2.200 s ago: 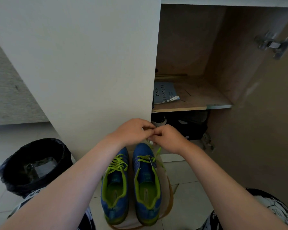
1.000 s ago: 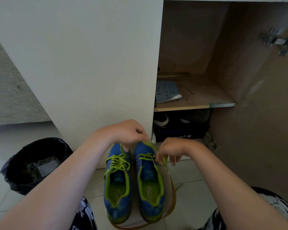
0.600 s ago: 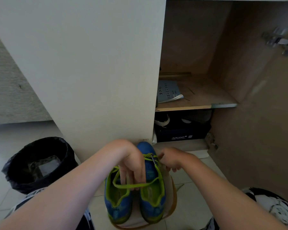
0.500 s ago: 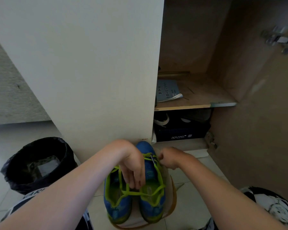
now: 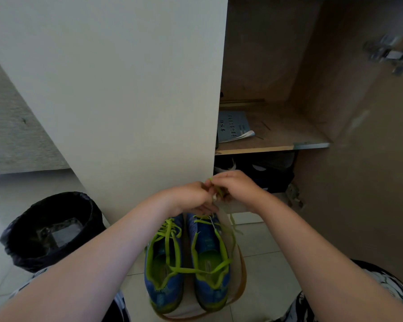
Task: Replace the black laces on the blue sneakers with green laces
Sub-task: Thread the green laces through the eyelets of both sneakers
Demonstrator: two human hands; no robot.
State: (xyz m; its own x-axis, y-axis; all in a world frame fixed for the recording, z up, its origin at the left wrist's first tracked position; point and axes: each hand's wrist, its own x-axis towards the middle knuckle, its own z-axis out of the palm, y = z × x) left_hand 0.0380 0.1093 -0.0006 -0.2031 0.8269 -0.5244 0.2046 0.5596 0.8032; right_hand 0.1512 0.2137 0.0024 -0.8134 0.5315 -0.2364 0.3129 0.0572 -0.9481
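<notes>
Two blue sneakers stand side by side on a light stool (image 5: 239,270) on the floor, toes pointing away from me. The left sneaker (image 5: 164,263) carries a tied green lace. The right sneaker (image 5: 209,259) has a green lace (image 5: 196,270) with a long loose strand lying across both shoes. My left hand (image 5: 191,197) and my right hand (image 5: 235,188) meet just above the right sneaker's toe, and both pinch the green lace ends between their fingertips. No black lace shows.
A white cabinet door (image 5: 126,89) stands shut right behind the shoes. To the right the cabinet is open, with a booklet (image 5: 234,126) on its shelf (image 5: 275,147) and dark shoes (image 5: 265,170) below. A black-lined bin (image 5: 51,231) stands at my left.
My left hand has risen from over the shoe openings back to the toe, joining the right hand. The lace strand it pulled back now lies across both sneakers.
</notes>
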